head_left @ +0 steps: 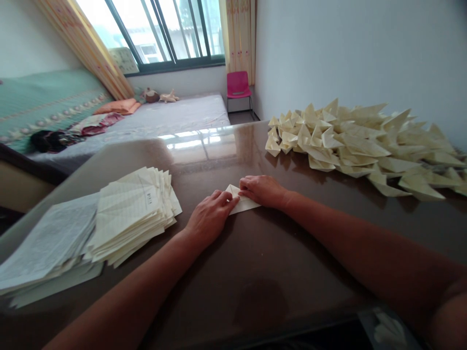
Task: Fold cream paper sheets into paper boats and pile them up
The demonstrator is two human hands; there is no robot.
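Note:
A small cream sheet of paper [243,204], partly folded into a pointed shape, lies flat on the dark glossy table [255,272]. My left hand [209,216] presses on its left side with fingers bent, fingertips on the paper. My right hand [262,189] lies over its upper right edge, fingers curled down onto the fold. Both hands hold the paper against the tabletop.
A fanned stack of flat cream sheets [134,211] and printed pages [47,243] lies at the left. A big heap of folded paper shapes [361,141] covers the table's right back. Behind are a bed [175,116], a pink chair [238,85] and a window.

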